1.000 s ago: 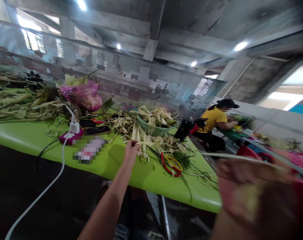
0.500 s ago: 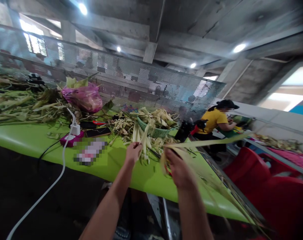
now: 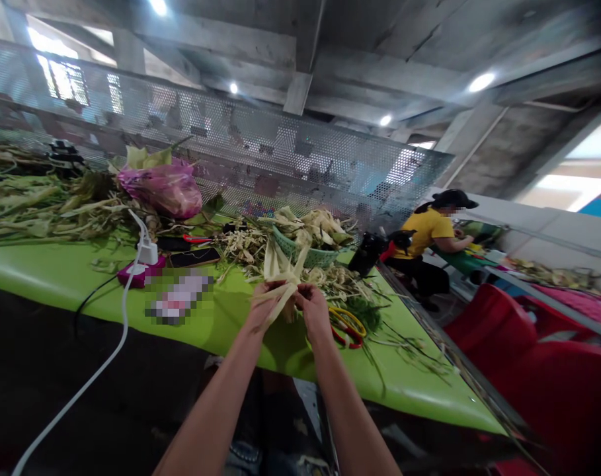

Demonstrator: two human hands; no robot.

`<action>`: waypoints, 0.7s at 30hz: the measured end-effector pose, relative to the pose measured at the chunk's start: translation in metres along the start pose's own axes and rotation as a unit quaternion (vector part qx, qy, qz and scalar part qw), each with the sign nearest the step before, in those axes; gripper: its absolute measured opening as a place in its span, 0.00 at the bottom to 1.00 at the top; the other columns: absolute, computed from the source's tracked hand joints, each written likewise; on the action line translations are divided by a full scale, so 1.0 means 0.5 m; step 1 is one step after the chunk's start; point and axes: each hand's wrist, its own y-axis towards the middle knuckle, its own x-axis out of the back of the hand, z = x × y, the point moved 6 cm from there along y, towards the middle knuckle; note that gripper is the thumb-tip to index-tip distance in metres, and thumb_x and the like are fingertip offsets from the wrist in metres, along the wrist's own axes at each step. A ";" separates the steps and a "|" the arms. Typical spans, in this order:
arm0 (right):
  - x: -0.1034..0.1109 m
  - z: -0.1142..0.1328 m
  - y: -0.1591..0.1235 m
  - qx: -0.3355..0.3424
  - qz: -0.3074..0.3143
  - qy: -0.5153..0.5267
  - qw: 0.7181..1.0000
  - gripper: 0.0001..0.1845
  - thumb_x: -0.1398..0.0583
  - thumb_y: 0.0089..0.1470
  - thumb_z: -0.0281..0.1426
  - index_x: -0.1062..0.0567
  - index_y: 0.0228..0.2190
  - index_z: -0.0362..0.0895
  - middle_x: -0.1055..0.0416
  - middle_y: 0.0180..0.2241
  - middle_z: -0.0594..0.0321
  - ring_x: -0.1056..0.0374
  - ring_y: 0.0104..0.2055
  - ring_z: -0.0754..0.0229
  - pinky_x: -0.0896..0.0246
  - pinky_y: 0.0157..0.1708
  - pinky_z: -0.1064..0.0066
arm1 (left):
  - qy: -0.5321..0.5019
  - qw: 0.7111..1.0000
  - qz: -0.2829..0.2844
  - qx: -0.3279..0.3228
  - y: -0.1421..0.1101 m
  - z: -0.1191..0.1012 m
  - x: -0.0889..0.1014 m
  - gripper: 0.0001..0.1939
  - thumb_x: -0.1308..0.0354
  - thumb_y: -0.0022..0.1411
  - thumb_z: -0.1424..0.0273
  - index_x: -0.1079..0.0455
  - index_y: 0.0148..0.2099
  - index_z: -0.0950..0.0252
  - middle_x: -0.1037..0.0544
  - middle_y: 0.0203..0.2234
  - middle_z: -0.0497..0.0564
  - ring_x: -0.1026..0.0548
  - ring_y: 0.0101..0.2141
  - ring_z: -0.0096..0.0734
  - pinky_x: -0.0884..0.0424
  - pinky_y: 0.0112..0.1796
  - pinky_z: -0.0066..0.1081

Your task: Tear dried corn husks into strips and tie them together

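Observation:
Over the front of the green table, both of my hands meet at a bundle of pale, flat leaf strips [image 3: 289,281] that looks like corn husk. My left hand [image 3: 264,307] is closed around the bundle from the left, with one strip lying across its fingers. At the bundle's right side, my right hand [image 3: 314,308] pinches the strips; its fingertips are partly hidden. Strip ends fan upward in front of a green basket [image 3: 310,258] heaped with husks. Scissors [image 3: 348,327] with red and yellow handles lie just right of my right hand.
Loose stalks [image 3: 27,215] cover the table's left end, beside a pink plastic bag [image 3: 164,188]. A phone [image 3: 196,259] and a purple power socket [image 3: 141,272] with a white cable lie left. A person in yellow [image 3: 424,231] sits at right, behind red chairs [image 3: 493,330].
My right hand has swung inward from the right, where it trailed a long blurred strip, to join my left at the bundle. The scissors now show clearly on the table.

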 end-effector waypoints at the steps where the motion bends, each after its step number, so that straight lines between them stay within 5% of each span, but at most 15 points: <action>1: 0.002 0.000 0.000 0.002 0.001 -0.001 1.000 0.16 0.34 0.38 0.36 0.30 0.31 0.44 0.30 0.25 0.66 0.36 0.27 0.62 0.41 0.28 0.71 | -0.007 1.000 0.005 0.003 0.000 0.001 -0.002 0.17 0.30 0.36 0.67 0.26 0.31 0.69 0.22 0.25 0.53 0.26 0.27 0.31 0.29 0.31 0.31; 6: 0.002 -0.001 -0.001 0.008 0.024 -0.007 1.000 0.13 0.35 0.38 0.37 0.27 0.28 0.43 0.28 0.26 0.65 0.34 0.29 0.60 0.39 0.32 0.68 | -0.020 1.000 -0.015 0.006 0.002 0.009 -0.001 0.18 0.29 0.33 0.68 0.27 0.29 0.69 0.23 0.24 0.51 0.26 0.25 0.28 0.29 0.30 0.29; 21: -0.003 0.002 0.001 0.035 0.067 -0.023 0.997 0.11 0.37 0.41 0.37 0.27 0.28 0.44 0.29 0.26 0.65 0.37 0.30 0.60 0.41 0.34 0.69 | 0.038 0.999 -0.026 -0.006 0.005 0.030 0.014 0.13 0.35 0.45 0.64 0.27 0.31 0.67 0.25 0.21 0.51 0.25 0.27 0.32 0.29 0.31 0.31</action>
